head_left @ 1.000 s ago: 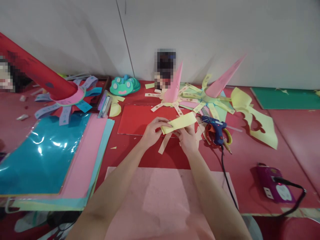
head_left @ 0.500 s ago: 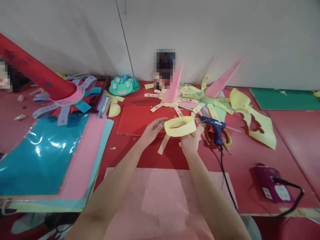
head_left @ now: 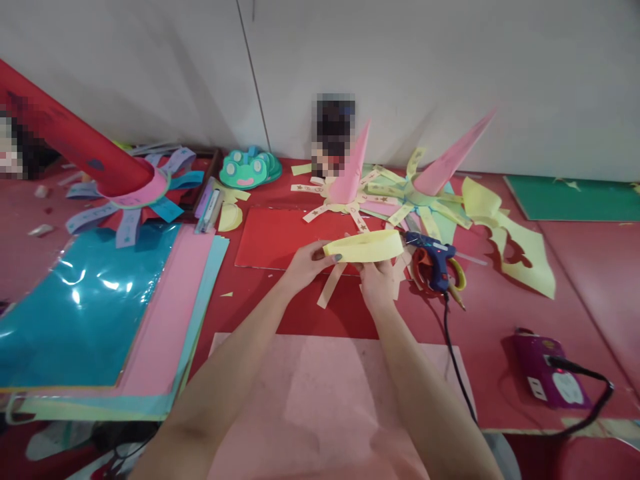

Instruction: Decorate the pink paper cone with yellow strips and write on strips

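Observation:
Both my hands hold a yellow paper band (head_left: 364,246), bent into a flattened loop, above the red table. My left hand (head_left: 306,265) pinches its left end, thumb on top. My right hand (head_left: 378,283) grips it from below near the middle and right. A loose cream paper strip (head_left: 331,286) lies on the table under the band. Just right of my right hand lies a blue glue gun (head_left: 433,257) on top of orange-handled scissors (head_left: 421,265).
Pink cone hats with yellow strips (head_left: 353,180) stand behind. A red sheet (head_left: 273,241) lies ahead, pink paper (head_left: 325,400) lies near me, and teal foil with pink sheets (head_left: 95,300) is at left. A purple power strip (head_left: 547,373) sits at right, a red cone (head_left: 75,150) far left.
The flat yellow strip was curled into an open ring half a second ago; now the ring is pressed flatter and held a little higher between both hands.

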Tool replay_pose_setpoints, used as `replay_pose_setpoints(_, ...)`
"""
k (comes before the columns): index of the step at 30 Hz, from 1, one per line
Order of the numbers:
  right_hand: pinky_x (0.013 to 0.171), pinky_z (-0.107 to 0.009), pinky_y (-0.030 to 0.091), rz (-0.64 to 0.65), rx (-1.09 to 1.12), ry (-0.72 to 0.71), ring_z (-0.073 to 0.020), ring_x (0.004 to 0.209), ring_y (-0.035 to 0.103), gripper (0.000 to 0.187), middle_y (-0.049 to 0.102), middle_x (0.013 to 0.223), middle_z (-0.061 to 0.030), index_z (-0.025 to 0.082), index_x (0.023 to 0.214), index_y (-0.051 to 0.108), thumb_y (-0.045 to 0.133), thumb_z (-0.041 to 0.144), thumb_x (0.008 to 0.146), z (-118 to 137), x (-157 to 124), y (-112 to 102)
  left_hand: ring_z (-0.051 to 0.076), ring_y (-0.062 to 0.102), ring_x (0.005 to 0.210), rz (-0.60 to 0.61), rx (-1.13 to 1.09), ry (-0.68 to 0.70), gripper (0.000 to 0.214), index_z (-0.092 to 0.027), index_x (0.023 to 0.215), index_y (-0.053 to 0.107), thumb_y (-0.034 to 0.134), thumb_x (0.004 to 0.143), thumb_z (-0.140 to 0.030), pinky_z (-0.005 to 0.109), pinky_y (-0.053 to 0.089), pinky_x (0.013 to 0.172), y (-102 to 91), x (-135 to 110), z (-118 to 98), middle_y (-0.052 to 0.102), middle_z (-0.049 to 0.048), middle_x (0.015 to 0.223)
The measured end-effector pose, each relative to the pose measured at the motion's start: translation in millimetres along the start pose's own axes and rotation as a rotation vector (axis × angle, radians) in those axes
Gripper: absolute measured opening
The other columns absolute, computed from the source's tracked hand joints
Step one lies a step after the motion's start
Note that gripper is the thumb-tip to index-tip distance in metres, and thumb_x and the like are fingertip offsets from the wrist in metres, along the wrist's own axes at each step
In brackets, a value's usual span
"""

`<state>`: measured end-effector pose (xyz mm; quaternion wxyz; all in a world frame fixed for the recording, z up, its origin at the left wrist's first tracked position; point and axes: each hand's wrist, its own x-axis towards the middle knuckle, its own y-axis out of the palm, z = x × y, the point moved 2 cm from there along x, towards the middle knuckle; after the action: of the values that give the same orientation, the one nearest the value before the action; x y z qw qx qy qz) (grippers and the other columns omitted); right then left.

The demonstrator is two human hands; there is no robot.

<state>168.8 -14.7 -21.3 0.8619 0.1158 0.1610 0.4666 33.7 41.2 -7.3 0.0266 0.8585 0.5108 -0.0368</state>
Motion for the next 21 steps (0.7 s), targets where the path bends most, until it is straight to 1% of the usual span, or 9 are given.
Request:
replay_pose_setpoints(3, 0.077, -0.031, 0.054, 0.086, -0.006, -0.003, -0.017, 0.091, 0.063, 0.024, 0.068, 0.092, 0.0004, 0.026, 0.089, 0.061, 0.062, 0.023, 0.065, 1, -3, 2, 0.018, 0.061, 0.08, -0.049, -0.017, 0.002, 0.023, -0.018, 0.082, 0.063, 0.069, 0.067, -0.035, 0.033, 0.048, 0.075, 0.4, 0, 0, 0.067, 0.0035, 0.084)
replay_pose_setpoints(7, 0.088, -0.035, 0.05, 0.288, 0.005, 0.035, -0.0187, 0.099, 0.061, 0.041, 0.068, 0.099, 0.0004, 0.026, 0.098, 0.06, 0.063, 0.013, 0.06, 8, -10, 9, 0.015, 0.059, 0.071, -0.093, -0.02, -0.006, 0.027, -0.017, 0.077, 0.06, 0.069, 0.065, -0.04, 0.029, 0.047, 0.069, 1.8, 0, 0, 0.062, 0.0004, 0.074)
replay_pose_setpoints(10, 0.092, -0.039, 0.047, 0.373, 0.018, 0.06, -0.0204, 0.103, 0.059, 0.047, 0.068, 0.103, -0.0019, 0.024, 0.106, 0.058, 0.065, 0.017, 0.06, 13, -14, 13, 0.013, 0.057, 0.069, -0.114, 0.021, -0.006, 0.027, -0.016, 0.076, 0.06, 0.068, 0.065, -0.04, 0.028, 0.046, 0.067, 2.5, 0, -1, 0.061, -0.0007, 0.072)
replay_pose_setpoints(12, 0.093, -0.04, 0.046, 0.343, -0.016, 0.039, -0.0207, 0.104, 0.059, 0.046, 0.067, 0.107, -0.0037, 0.023, 0.108, 0.058, 0.067, 0.023, 0.064, 13, -14, 14, 0.013, 0.056, 0.067, -0.113, 0.041, 0.0, 0.027, -0.016, 0.075, 0.061, 0.068, 0.065, -0.039, 0.026, 0.046, 0.066, 2.9, 0, -2, 0.061, -0.001, 0.071)
replay_pose_setpoints(13, 0.093, -0.04, 0.046, 0.295, -0.049, 0.017, -0.0205, 0.103, 0.059, 0.044, 0.066, 0.109, -0.0044, 0.022, 0.108, 0.058, 0.067, 0.026, 0.065, 12, -13, 13, 0.012, 0.056, 0.067, -0.106, 0.047, 0.001, 0.026, -0.016, 0.075, 0.061, 0.068, 0.065, -0.039, 0.026, 0.046, 0.066, 3.1, -1, -2, 0.061, -0.0011, 0.071)
replay_pose_setpoints(15, 0.091, -0.039, 0.047, 0.156, -0.123, -0.027, -0.0203, 0.1, 0.061, 0.038, 0.066, 0.108, -0.0059, 0.019, 0.101, 0.061, 0.068, 0.031, 0.066, 8, -10, 10, 0.013, 0.056, 0.068, -0.092, 0.051, -0.004, 0.025, -0.016, 0.076, 0.062, 0.068, 0.065, -0.038, 0.026, 0.045, 0.066, 3.3, -1, -1, 0.062, -0.0007, 0.072)
replay_pose_setpoints(17, 0.089, -0.039, 0.048, 0.032, -0.181, -0.021, -0.021, 0.095, 0.063, 0.033, 0.068, 0.102, -0.0075, 0.016, 0.092, 0.064, 0.068, 0.036, 0.066, 1, -6, 6, 0.014, 0.058, 0.072, -0.074, 0.033, -0.016, 0.024, -0.017, 0.079, 0.063, 0.068, 0.066, -0.037, 0.027, 0.046, 0.068, 3.5, -2, -1, 0.063, 0.0004, 0.075)
replay_pose_setpoints(19, 0.086, -0.038, 0.05, -0.024, -0.188, -0.009, -0.0213, 0.093, 0.063, 0.034, 0.069, 0.099, -0.0079, 0.015, 0.089, 0.064, 0.068, 0.039, 0.065, -4, -3, 2, 0.015, 0.059, 0.075, -0.062, 0.006, -0.027, 0.024, -0.016, 0.08, 0.064, 0.067, 0.067, -0.037, 0.028, 0.046, 0.071, 3.5, -3, -1, 0.064, 0.0019, 0.078)
replay_pose_setpoints(21, 0.085, -0.037, 0.051, -0.032, -0.164, -0.018, -0.0207, 0.092, 0.063, 0.035, 0.069, 0.098, -0.0073, 0.016, 0.091, 0.064, 0.068, 0.04, 0.066, -6, -2, 1, 0.016, 0.061, 0.076, -0.05, -0.032, -0.039, 0.026, -0.016, 0.08, 0.065, 0.065, 0.068, -0.039, 0.03, 0.047, 0.073, 3.6, -3, -2, 0.066, 0.0031, 0.079)
